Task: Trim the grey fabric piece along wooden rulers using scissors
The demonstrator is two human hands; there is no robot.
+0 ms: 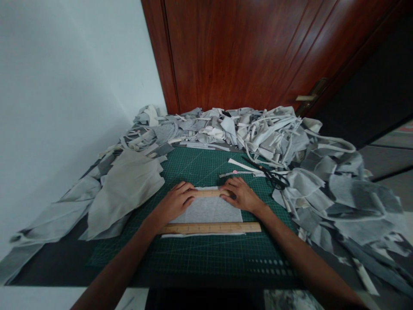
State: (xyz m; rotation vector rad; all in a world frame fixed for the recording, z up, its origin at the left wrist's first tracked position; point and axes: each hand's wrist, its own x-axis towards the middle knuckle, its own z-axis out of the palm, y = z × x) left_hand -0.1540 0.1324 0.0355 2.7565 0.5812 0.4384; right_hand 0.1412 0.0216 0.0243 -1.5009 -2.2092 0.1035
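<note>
A piece of light grey fabric [211,210] lies flat on the green cutting mat [203,256]. Across its far edge runs a narrow wooden ruler [207,193]. My left hand [176,200] pinches the left end of this ruler, thumb on the near side and fingers on the far side. At the other end, my right hand [242,194] grips it the same way. A second, wider wooden ruler [213,227] rests across the fabric's near part, between my forearms, and a thin strip of pale fabric shows along its near edge.
Black scissors [269,174] and narrow white strips [240,164] lie right of my right hand. Grey and white fabric scraps pile along the back [226,127] and right [358,193]. Larger fabric pieces [125,189] lie at left. Behind stand a white wall and a wooden door [232,56].
</note>
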